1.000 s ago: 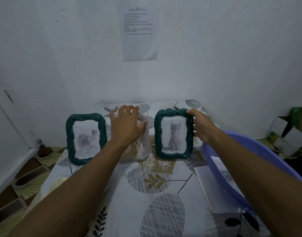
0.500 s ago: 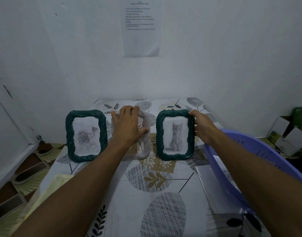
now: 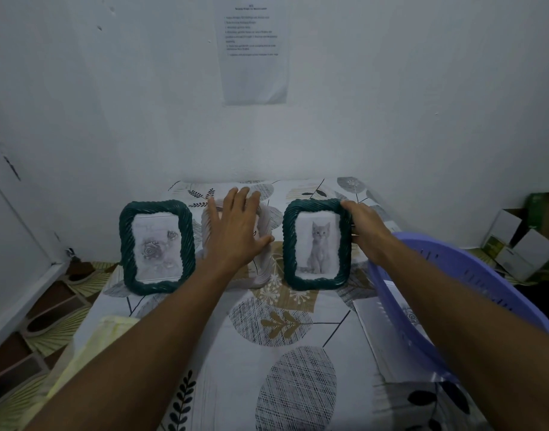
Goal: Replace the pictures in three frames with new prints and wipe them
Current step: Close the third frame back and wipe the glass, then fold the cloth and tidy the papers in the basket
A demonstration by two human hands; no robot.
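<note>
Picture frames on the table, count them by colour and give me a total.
Dark green: 2, the rose frame and the cat frame
Pale: 1, the pale frame between them
Total: 3

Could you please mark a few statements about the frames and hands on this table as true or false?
1. The right hand grips the cat frame by its upper right edge. True.
2. The left hand rests on the rose frame. False: its straight fingers lie over the pale middle frame; nothing touches the rose frame.
3. All three frames are dark green. False: the middle one is pale.
4. A purple basin sits at the table's right side. True.
</note>
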